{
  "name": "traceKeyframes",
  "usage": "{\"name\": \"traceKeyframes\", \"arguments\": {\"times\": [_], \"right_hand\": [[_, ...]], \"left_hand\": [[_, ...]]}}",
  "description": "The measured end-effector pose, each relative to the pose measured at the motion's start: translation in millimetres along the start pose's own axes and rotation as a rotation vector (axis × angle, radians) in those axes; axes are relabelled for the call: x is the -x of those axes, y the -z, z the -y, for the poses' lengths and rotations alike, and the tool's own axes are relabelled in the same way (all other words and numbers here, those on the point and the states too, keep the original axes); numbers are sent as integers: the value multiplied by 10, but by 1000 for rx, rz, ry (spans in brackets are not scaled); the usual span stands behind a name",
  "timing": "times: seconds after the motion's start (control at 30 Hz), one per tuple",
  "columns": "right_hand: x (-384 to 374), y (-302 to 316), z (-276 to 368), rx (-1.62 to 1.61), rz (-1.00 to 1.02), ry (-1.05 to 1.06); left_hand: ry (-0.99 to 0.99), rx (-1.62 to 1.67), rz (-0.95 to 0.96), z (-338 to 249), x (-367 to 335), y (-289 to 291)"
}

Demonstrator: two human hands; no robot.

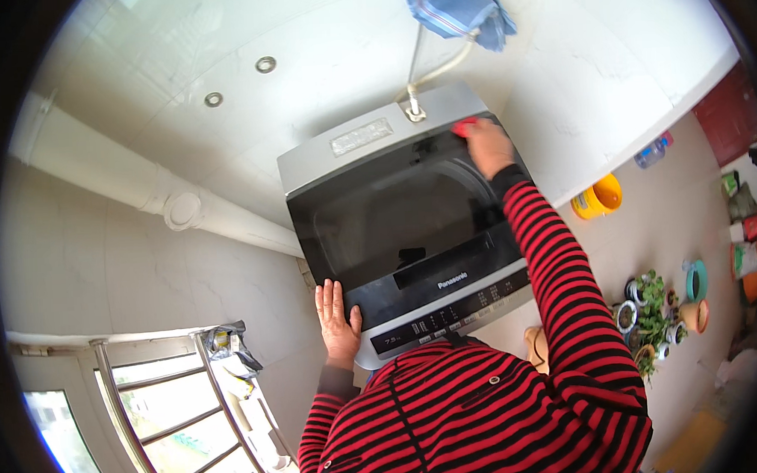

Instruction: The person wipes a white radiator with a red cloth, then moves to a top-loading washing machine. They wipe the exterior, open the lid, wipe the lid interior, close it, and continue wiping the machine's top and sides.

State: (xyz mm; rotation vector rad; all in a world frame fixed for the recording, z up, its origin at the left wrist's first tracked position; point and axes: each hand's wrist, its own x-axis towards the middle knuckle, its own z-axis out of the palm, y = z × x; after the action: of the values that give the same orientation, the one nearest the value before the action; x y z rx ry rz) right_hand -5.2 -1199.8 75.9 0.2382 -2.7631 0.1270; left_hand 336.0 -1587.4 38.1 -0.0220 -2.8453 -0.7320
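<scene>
In front of me stands a top-loading washing machine with a grey body and a closed, dark glossy lid. My right hand is at the lid's far right corner, its fingers pressing a red cloth against the surface; much of the cloth is hidden under the hand. My left hand rests flat at the machine's near left corner, fingers stretched out and holding nothing. A control panel with buttons runs along the machine's front edge, close to my body.
A hose joins the machine's back near a blue cloth hanging on the wall. A thick white pipe runs along the left. At right are a yellow bucket and several potted plants. Metal bars front the window at lower left.
</scene>
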Motion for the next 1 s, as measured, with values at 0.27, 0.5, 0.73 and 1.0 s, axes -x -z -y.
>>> {"name": "traceKeyframes", "arguments": {"times": [0.27,0.5,0.73,1.0], "right_hand": [[-400,-221,682,-109,137,-135],[271,-193,3582,-477,17,319],[852,138,3643,-627,188,769],[2040,707,2395,-538,192,909]], "left_hand": [[9,48,-43,-12,-7,0],[-13,39,-59,0,-20,-6],[9,73,-108,4,17,-41],[187,226,-380,153,177,-248]]}}
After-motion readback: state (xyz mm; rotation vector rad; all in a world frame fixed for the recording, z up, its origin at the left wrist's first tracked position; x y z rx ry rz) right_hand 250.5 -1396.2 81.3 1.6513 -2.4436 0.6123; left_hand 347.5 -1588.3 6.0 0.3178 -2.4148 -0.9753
